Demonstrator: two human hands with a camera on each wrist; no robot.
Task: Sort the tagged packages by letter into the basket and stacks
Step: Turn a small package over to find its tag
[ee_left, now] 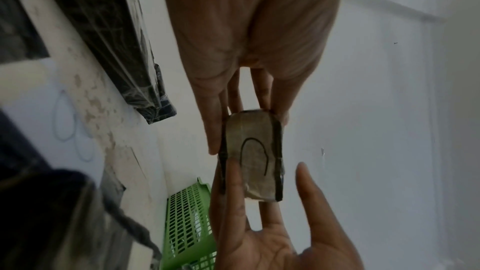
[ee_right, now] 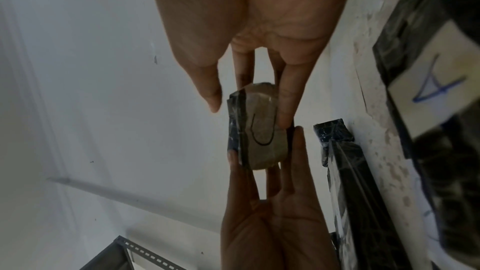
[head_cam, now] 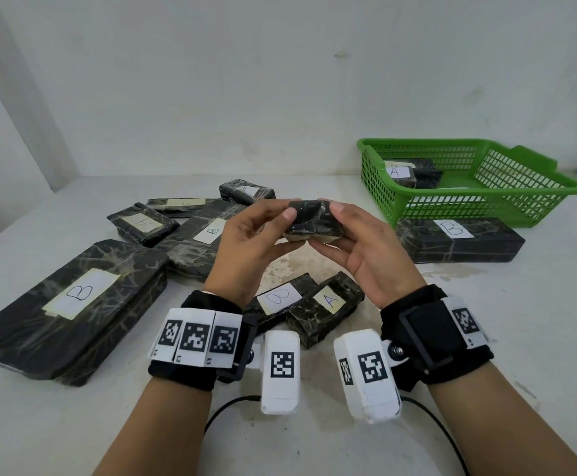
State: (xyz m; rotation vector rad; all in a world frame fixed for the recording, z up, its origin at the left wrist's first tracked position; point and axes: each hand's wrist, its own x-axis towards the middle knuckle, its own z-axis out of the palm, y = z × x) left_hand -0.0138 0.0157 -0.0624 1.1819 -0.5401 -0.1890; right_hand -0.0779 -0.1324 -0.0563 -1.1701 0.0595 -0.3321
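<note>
A small black wrapped package (head_cam: 312, 221) hangs above the table's middle, held from both ends. My left hand (head_cam: 294, 230) pinches its left end between thumb and fingers. My right hand (head_cam: 326, 226) pinches the right end the same way. Its paper tag (ee_left: 253, 155) faces down toward my wrists and shows a curved black stroke, partly covered by a finger (ee_right: 285, 110); I cannot tell the letter. The green basket (head_cam: 469, 207) stands at the back right with an A package (head_cam: 407, 173) inside.
A long B package (head_cam: 458, 238) lies in front of the basket. A large B package (head_cam: 70, 304) lies at the left, with several more tagged packages (head_cam: 208, 235) behind it. Small B (head_cam: 280, 300) and A (head_cam: 328, 304) packages lie under my wrists.
</note>
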